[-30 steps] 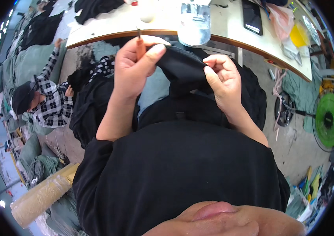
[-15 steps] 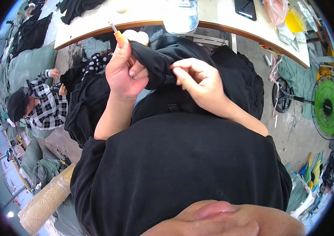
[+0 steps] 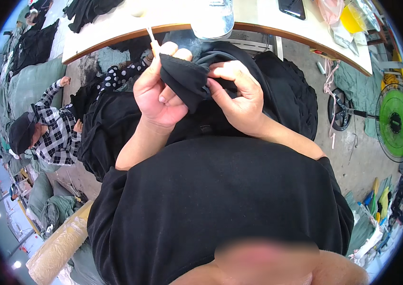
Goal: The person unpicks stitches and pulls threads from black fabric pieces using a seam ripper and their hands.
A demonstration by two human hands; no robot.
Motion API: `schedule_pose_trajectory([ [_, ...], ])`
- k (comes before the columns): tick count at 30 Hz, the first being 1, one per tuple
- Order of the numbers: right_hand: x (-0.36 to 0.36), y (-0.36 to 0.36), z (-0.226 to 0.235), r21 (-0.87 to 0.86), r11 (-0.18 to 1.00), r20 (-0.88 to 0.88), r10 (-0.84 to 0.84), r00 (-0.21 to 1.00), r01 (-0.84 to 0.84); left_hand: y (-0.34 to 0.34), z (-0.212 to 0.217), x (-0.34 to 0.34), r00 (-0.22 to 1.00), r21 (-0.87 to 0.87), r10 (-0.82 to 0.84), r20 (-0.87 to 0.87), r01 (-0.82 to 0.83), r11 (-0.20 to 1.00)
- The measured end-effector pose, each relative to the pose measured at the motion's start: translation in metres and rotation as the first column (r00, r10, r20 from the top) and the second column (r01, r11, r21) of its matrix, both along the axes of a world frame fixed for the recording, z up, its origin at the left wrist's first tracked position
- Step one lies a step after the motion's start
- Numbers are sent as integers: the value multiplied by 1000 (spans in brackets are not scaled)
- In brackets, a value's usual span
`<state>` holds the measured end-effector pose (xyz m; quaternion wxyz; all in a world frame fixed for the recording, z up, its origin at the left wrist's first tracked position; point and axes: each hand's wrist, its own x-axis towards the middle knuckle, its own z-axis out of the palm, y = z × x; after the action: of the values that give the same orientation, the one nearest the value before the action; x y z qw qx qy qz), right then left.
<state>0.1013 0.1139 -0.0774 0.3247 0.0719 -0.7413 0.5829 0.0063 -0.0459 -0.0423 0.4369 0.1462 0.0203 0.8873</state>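
My left hand [image 3: 156, 97] is closed round a slim tool [image 3: 154, 45] with an orange handle and a thin metal tip that points up past the fingers. The same hand grips a folded part of a black garment [image 3: 182, 76], whose hemmed edge faces upward. Just to the right, my right hand [image 3: 240, 92] pinches the cloth between thumb and fingers. The rest of the fabric falls over my lap in dark folds. Most of the tool's handle is hidden in my left fist.
Ahead stands a white table [image 3: 263, 16] with a wooden edge, bearing a clear plastic container [image 3: 212, 21], a phone [image 3: 292, 7] and bags. A green fan [image 3: 394, 122] stands at right. On the left, a person in a checked shirt [image 3: 59, 133] sits near a wrapped roll [image 3: 61, 242].
My left hand has turned and shifted slightly right and down, so the tool stands at another angle and the cloth's edge shows more. My right hand keeps its pinch nearly in place.
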Motion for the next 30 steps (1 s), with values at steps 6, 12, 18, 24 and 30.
schedule_pose_trajectory([
  [6, 6, -6, 3, -372, 920, 223, 219, 950, -124, -3, -10, 6, 994, -206, 77, 83, -59, 977],
  [12, 1, 6, -5, -376, 874, 280, 425, 861, -308, -10, -8, 1, 992, -258, 126, -5, -123, 958],
  [18, 6, 33, 11, -496, 867, 270, 212, 939, -53, -15, 9, -35, 833, -666, 164, -529, -527, 528],
  [24, -11, 53, 25, -254, 965, 267, 2, 964, 68, 5, 14, -86, 488, -497, -114, -865, -805, 323],
  [30, -34, 58, 17, -220, 968, 210, -77, 975, 124, 38, 18, -137, 30, -112, -504, -863, -985, 134],
])
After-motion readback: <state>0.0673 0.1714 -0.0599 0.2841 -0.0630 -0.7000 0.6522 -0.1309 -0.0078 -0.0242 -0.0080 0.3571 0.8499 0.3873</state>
